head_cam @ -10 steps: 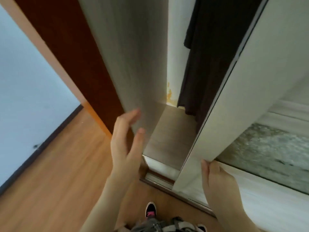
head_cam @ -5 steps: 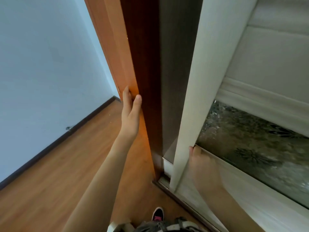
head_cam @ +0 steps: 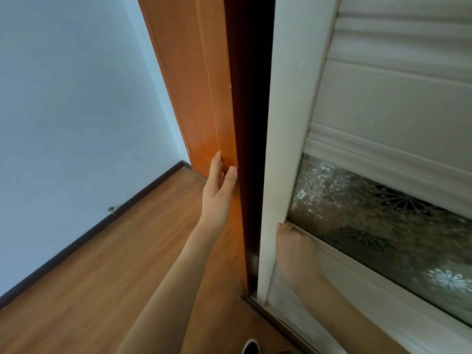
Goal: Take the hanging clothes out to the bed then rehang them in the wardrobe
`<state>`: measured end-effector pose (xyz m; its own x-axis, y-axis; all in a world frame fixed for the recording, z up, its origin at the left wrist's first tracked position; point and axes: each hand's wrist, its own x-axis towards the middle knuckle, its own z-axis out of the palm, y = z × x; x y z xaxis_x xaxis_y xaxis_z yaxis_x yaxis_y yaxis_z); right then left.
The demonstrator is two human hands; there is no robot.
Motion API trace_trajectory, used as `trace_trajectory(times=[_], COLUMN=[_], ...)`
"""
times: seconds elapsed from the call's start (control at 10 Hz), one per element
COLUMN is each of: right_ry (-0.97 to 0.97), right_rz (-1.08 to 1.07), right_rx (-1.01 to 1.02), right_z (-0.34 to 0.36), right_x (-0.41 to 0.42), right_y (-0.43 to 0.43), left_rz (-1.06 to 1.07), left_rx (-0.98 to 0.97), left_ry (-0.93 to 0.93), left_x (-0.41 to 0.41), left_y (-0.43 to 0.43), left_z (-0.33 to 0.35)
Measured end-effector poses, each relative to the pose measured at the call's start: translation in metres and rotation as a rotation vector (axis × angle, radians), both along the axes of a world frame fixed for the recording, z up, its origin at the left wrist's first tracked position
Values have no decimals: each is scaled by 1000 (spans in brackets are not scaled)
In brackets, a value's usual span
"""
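Observation:
The white sliding wardrobe door [head_cam: 286,123] with a patterned glass panel [head_cam: 378,213] stands almost against the orange-brown wardrobe side panel [head_cam: 212,85]. Only a narrow dark gap remains between them. My right hand [head_cam: 293,251] presses on the door's frame at the lower corner of the glass panel, fingers tucked behind the edge. My left hand [head_cam: 219,190] rests flat against the front edge of the orange side panel, fingers extended and holding nothing. No clothes are visible; the wardrobe's inside is hidden.
A pale blue wall [head_cam: 76,111] with a dark skirting board runs on the left. Wooden floor [head_cam: 102,277] stretches below. The door's floor track [head_cam: 275,320] lies along the bottom, and the tip of a dark shoe [head_cam: 251,347] shows at the lower edge.
The sliding door has moved left, shutting off the opening where dark clothes hung. My left hand shifted from the inner panel to the wardrobe's orange outer edge.

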<state>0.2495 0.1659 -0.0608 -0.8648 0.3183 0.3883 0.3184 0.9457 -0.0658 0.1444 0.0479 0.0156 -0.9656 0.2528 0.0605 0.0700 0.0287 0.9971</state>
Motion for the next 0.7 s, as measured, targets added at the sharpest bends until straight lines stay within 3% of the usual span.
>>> trace_trajectory(times=[0.4, 0.5, 0.6, 0.7], right_ry=[20, -54, -129, -245], right_rz=[56, 86, 146, 158], right_rx=[-57, -115, -212, -660], right_z=[4, 5, 18, 53], right_x=[-34, -31, -23, -6], right_y=[-19, -19, -12, -3], left_rz=[-4, -21, -72, -39], left_rx=[0, -24, -51, -141], left_ry=[1, 1, -6, 127], left_x=[5, 4, -1, -6], left_y=[-1, -1, -7, -21], left_z=[7, 6, 6, 19])
